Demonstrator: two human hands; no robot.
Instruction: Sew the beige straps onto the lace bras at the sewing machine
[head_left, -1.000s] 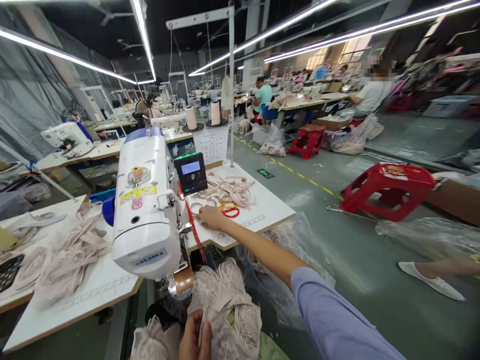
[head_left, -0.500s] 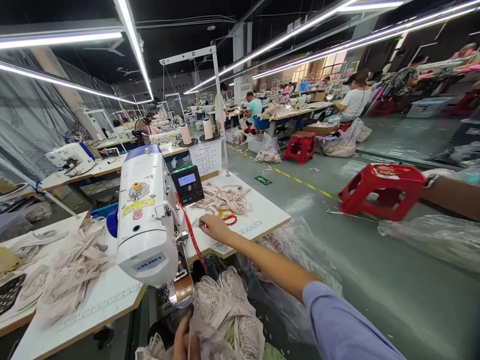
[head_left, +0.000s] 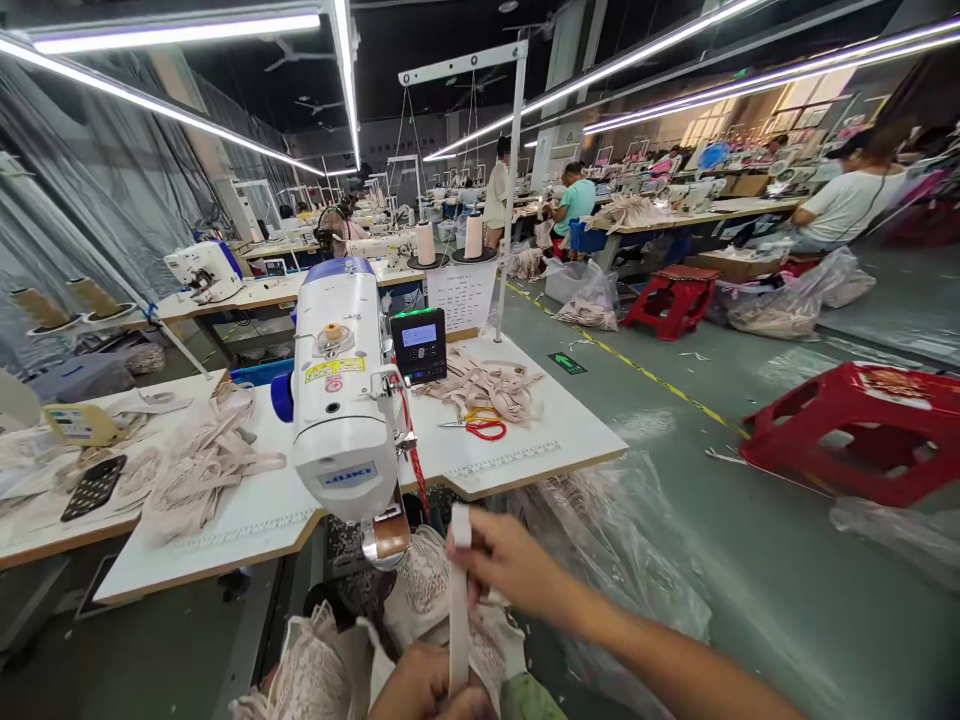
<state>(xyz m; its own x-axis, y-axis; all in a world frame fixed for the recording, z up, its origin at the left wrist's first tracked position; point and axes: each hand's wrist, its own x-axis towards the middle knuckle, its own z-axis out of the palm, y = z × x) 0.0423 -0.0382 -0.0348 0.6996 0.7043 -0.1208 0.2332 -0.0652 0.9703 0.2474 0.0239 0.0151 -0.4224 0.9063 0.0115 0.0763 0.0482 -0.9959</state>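
Observation:
A pale elastic strap [head_left: 459, 630] stands stretched upright between my hands in front of the sewing machine [head_left: 337, 400]. My right hand [head_left: 510, 562] pinches its upper part, with a short end sticking up past the fingers. Lower down, at the bottom edge of the view, my left hand [head_left: 424, 680] is closed around the strap's lower part. Beneath both hands lie beige lace garments [head_left: 319, 660], partly covered by them. Scissors [head_left: 484, 428] with red and yellow handles rest on the white table [head_left: 517, 465], beside a heap of beige straps [head_left: 499, 385].
A control panel [head_left: 420, 347] and thread cones [head_left: 473, 238] stand behind the machine. More beige straps [head_left: 195, 470] and a dotted phone-like object [head_left: 94, 488] lie at left. Red stools [head_left: 862, 430] and plastic bags [head_left: 622, 560] are on the right-hand floor. Other people sit farther back.
My right hand has moved from the tabletop near the scissors down to my left hand, and now grips the strap. The camera view has swung left, showing more of the left table.

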